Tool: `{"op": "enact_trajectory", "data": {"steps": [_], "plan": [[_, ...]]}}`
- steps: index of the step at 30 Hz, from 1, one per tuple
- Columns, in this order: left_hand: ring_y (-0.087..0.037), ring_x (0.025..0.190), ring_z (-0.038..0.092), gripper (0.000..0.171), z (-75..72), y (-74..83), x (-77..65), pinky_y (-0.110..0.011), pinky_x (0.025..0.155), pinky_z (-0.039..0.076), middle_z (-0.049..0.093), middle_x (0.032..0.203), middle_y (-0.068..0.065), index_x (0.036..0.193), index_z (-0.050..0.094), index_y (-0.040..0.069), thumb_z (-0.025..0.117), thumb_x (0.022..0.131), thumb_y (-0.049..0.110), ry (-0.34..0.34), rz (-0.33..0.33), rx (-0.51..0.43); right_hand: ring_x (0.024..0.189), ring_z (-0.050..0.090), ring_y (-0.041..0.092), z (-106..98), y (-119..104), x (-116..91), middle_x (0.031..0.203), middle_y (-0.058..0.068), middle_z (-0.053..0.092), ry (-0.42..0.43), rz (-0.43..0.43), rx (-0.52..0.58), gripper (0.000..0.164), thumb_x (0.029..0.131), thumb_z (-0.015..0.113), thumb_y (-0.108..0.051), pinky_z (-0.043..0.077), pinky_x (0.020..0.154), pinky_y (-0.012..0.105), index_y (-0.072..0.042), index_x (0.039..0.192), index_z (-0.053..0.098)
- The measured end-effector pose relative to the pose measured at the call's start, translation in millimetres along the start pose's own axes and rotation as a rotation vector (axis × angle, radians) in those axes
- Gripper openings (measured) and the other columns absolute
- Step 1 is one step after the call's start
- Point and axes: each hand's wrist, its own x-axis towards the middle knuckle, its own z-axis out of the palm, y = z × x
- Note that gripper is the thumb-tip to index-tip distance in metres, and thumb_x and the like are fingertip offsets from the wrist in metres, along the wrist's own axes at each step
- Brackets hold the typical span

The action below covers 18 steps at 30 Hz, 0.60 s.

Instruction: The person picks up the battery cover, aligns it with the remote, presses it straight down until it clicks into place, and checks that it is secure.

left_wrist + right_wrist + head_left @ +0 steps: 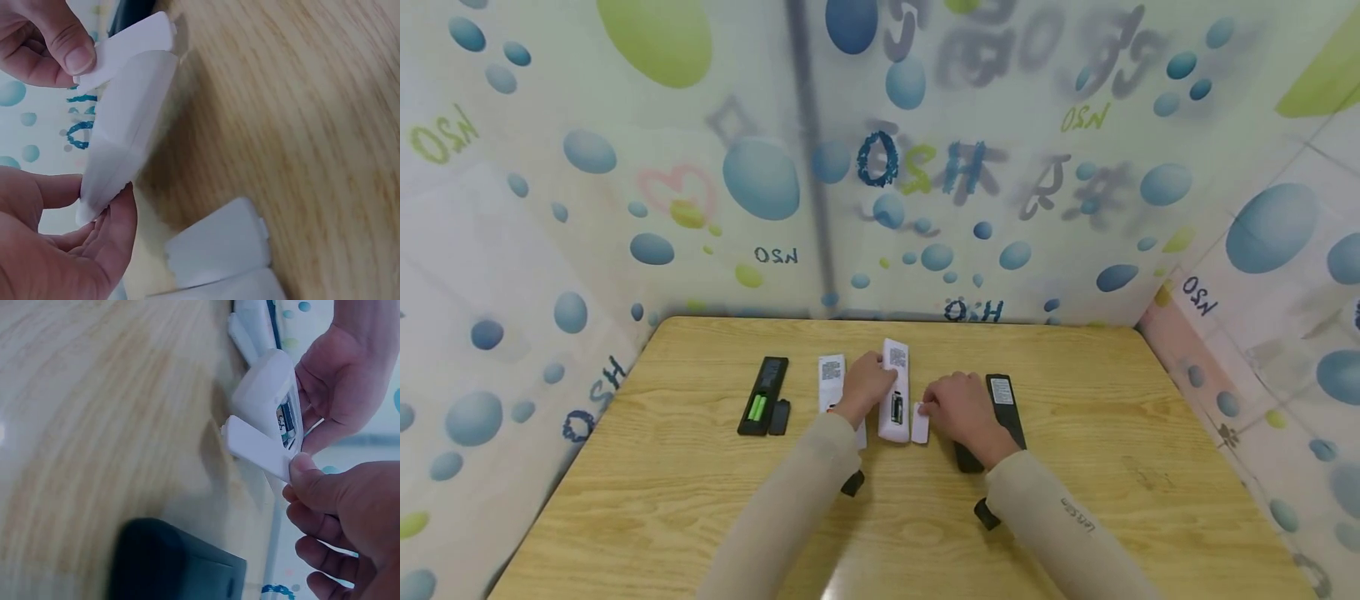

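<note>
My left hand grips a white remote control lying back side up, its battery compartment uncovered. A battery shows inside that compartment in the right wrist view. Between thumb and finger, my right hand pinches a white battery cover, just to the right of the remote's lower end. Seen from the left wrist, the remote is held between the left thumb and fingers, slightly tilted off the table. A second white remote lies left of it, partly hidden by the left hand and sleeve.
At the left lies a black remote with green batteries, its black cover beside it. Another black remote lies partly under the right wrist. Two small black pieces lie nearer the front. Another white cover lies by the second white remote.
</note>
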Motion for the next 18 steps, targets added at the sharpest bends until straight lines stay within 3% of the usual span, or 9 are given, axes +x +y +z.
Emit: {"op": "enact_trajectory", "data": {"steps": [5,18], "plan": [[-0.025,0.11,0.06,0.048,-4.9,5.6,-2.8,-0.038,0.091,0.053,0.06,0.132,-0.013,0.14,0.048,0.005,0.056,0.097,0.027,-0.003,0.014,-0.03,0.079,0.057,0.017,-9.6,1.9,-2.6,0.082,-0.006,0.072,0.042,-0.022,-0.018,0.016,0.087,0.072,-0.036,0.048,0.084,0.042,-0.021,0.09,0.076],[-0.026,0.105,0.063,0.048,-1.8,4.0,-8.2,-0.033,0.081,0.057,0.061,0.126,-0.016,0.139,0.047,0.003,0.059,0.097,0.021,-0.067,0.101,-0.19,0.082,0.059,0.019,-19.6,16.5,-16.0,0.082,-0.006,0.07,0.046,-0.012,-0.034,0.016,0.089,0.07,-0.036,0.047,0.089,0.045,-0.021,0.089,0.074]]}}
